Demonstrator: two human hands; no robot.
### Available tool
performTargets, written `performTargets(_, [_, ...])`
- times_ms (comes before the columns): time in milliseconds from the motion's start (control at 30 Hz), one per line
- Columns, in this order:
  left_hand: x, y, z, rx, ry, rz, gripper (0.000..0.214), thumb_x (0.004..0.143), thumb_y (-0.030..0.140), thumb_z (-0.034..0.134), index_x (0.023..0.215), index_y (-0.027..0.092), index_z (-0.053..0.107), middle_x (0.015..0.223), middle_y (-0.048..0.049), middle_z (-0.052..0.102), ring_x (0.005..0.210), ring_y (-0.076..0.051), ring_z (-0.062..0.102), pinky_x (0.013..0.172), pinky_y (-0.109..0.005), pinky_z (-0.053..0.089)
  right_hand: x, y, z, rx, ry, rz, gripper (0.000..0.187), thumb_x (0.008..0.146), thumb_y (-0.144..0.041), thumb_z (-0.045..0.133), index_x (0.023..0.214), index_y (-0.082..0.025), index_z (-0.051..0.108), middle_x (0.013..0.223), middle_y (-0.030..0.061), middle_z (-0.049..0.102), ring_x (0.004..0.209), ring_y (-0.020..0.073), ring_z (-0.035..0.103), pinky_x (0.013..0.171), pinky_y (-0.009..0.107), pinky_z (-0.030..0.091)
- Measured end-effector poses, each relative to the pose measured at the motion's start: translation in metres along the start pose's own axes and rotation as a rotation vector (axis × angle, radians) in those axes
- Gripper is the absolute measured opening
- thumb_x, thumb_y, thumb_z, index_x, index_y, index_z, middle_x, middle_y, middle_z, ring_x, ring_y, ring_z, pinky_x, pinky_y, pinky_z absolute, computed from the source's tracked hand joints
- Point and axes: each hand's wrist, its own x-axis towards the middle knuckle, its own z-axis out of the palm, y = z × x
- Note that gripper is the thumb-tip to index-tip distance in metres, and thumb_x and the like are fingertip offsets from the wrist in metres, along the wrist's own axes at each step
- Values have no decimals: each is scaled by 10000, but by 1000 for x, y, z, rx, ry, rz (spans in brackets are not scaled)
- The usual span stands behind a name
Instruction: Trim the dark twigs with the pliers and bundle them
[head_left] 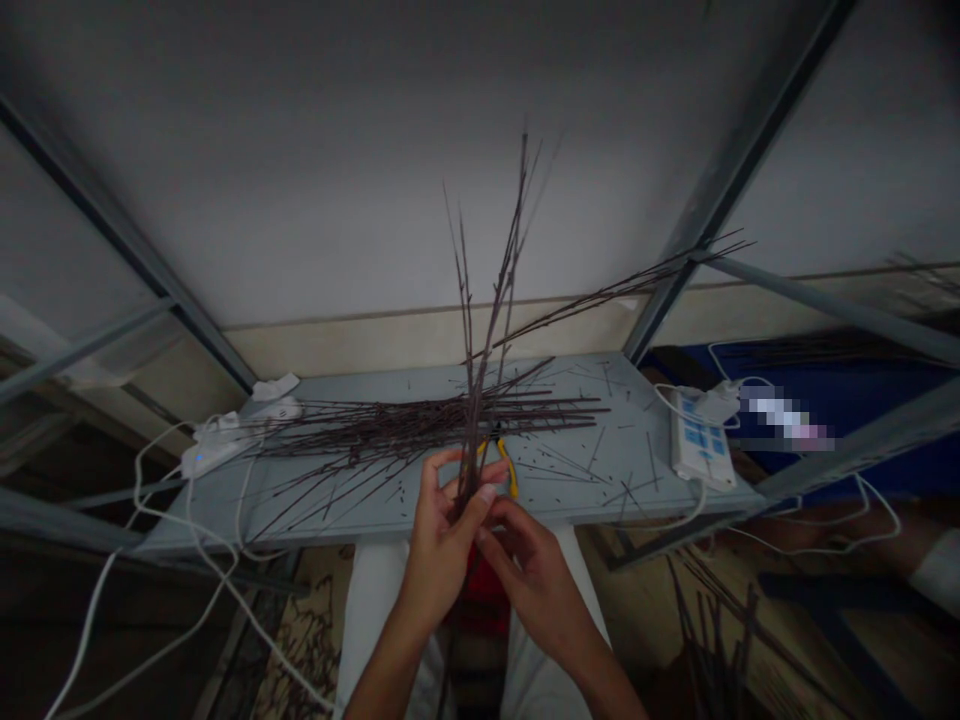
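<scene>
My left hand (441, 528) is closed round a small bundle of thin dark twigs (491, 320) that stands upright in front of me, its tips fanning out high against the wall. My right hand (525, 562) is just to the right and below, fingers curled at the base of the same bundle and touching it. Behind the hands a pile of similar twigs (420, 420) lies flat across the grey table (645, 470). Yellow-handled pliers (508, 464) lie on the table right behind my fingers.
A white power strip (701, 440) with cables sits at the table's right end, another white strip (214, 452) at the left. Short twig cuttings are scattered on the tabletop. Grey metal frame bars (720, 200) rise around it. More twigs lie on the floor (712, 640) at right.
</scene>
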Motion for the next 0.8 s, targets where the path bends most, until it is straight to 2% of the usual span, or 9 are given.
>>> performTargets(100, [3, -1, 3, 106, 92, 91, 170, 886, 270, 703, 1019, 222, 609, 1059, -82, 758, 1035, -225, 697, 918, -333, 533, 1, 2, 5, 18, 69, 2, 191, 955, -406, 586, 915, -232, 653, 872, 22, 677, 829, 197, 627, 765, 280, 508])
performTargets(200, [5, -7, 2, 226, 217, 194, 153, 831, 264, 757, 958, 201, 698, 977, -65, 727, 966, -213, 677, 845, -285, 554, 0, 8, 7, 6, 158, 25, 232, 943, -445, 592, 914, -224, 656, 847, 32, 673, 783, 198, 623, 666, 266, 518])
performTargets(367, [4, -15, -6, 255, 339, 179, 214, 812, 310, 778, 985, 196, 730, 883, -37, 710, 783, -182, 697, 713, -252, 576, -2, 21, 4, 53, 248, 159, 335, 897, -540, 624, 1016, -226, 622, 727, 8, 652, 560, 166, 564, 455, 250, 467])
performTargets(533, [4, -15, -14, 102, 248, 107, 224, 810, 322, 787, 958, 189, 684, 881, -44, 745, 793, -199, 727, 732, -282, 585, -3, 28, -2, 147, 283, 224, 396, 849, -577, 670, 1020, -225, 608, 628, -18, 636, 484, 138, 526, 440, 233, 442])
performTargets(600, [5, -15, -17, 44, 228, 59, 218, 826, 335, 772, 947, 187, 666, 869, -50, 758, 777, -203, 737, 740, -303, 592, -3, 30, -5, 180, 295, 230, 390, 829, -573, 696, 1003, -232, 619, 656, -21, 632, 518, 141, 551, 462, 230, 452])
performTargets(800, [6, -16, -24, 18, 207, -5, 248, 826, 390, 764, 925, 180, 678, 904, -82, 761, 816, -237, 733, 683, -323, 604, -6, 41, -11, 163, 313, 158, 340, 825, -540, 720, 965, -237, 654, 791, 3, 662, 679, 171, 633, 659, 268, 525])
